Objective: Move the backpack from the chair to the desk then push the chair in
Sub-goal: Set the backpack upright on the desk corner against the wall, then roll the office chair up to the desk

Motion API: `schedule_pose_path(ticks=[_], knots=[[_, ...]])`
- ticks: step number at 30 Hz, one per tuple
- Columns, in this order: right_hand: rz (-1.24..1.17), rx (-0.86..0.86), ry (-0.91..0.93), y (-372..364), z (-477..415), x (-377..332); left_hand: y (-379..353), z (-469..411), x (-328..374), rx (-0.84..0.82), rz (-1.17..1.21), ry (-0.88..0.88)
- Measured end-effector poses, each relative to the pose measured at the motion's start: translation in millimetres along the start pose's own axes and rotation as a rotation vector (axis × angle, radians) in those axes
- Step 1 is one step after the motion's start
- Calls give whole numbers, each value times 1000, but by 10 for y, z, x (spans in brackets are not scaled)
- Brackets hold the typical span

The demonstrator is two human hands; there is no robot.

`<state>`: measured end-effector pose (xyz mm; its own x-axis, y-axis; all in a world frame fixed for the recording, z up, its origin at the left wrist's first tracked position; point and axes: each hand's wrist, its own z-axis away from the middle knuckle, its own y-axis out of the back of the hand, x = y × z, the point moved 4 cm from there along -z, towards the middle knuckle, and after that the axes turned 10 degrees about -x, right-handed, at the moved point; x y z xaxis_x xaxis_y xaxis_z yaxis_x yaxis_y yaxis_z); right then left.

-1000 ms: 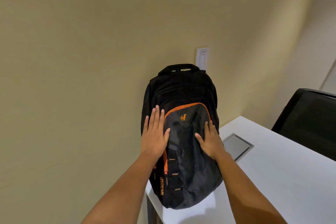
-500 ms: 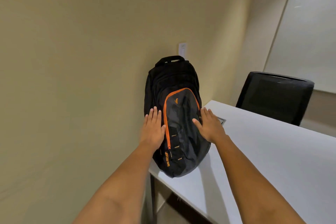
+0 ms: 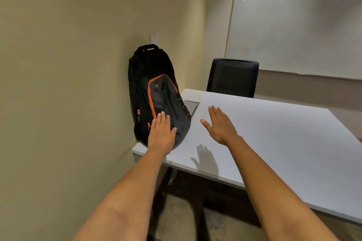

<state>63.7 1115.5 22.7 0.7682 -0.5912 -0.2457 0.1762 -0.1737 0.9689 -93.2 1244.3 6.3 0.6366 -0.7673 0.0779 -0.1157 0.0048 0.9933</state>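
A black backpack [image 3: 156, 92] with orange zip trim stands upright on the left corner of the white desk [image 3: 274, 139], leaning against the beige wall. My left hand [image 3: 161, 133] is flat and open in front of the backpack's lower front; whether it touches the fabric I cannot tell. My right hand [image 3: 220, 126] hovers open above the desk, to the right of the backpack and apart from it, casting a shadow on the desktop. The chair that held the backpack is out of view.
A black office chair [image 3: 232, 77] stands at the desk's far side. A grey cable hatch [image 3: 191, 106] is set in the desktop beside the backpack. A whiteboard [image 3: 293, 21] covers the right wall. A wall plate [image 3: 154, 38] sits above the backpack. Carpeted floor [image 3: 176, 219] shows under the desk.
My right hand has come off the backpack and moved right over the desk. My left hand has slid lower on it. The view has pulled back, showing more desk and floor.
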Motion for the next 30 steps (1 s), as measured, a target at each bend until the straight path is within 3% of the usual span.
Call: schedule_pose_path(ticks=[18,30], knots=[[52,-137,-109,68,2589,1519,-267,1898,2103,-134,113,-123],[70,-115,-234,423,3938,2364,-172,2734,3155,-154,161,-257]])
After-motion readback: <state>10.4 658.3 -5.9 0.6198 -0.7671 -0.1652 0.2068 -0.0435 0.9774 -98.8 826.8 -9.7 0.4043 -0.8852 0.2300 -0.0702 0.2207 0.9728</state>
